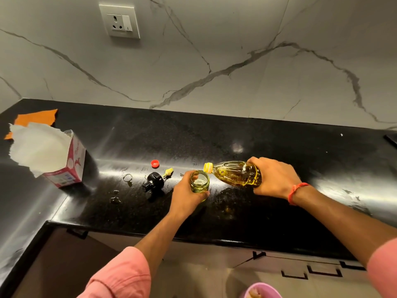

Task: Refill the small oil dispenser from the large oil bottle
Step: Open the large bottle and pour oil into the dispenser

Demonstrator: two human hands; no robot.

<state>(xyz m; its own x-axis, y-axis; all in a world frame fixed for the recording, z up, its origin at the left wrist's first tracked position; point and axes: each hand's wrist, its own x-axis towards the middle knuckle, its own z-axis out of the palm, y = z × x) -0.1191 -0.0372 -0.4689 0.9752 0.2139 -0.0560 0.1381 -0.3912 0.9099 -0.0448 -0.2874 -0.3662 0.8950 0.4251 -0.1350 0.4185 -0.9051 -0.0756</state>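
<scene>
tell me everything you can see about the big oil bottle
The oil bottle is clear plastic, part full of yellow oil, with a yellow neck and no cap. It is tipped almost flat, mouth pointing left at the rim of the open jar. The right hand grips its base, above the black counter.

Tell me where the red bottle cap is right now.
The red cap lies on the black counter, left of the glass dispenser, just behind the black dispenser lid.

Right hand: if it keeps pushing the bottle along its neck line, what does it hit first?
Probably the small oil dispenser: the right hand tips the large oil bottle leftward, its yellow mouth at the open rim. The left hand holds that jar. Depth is uncertain.
</scene>
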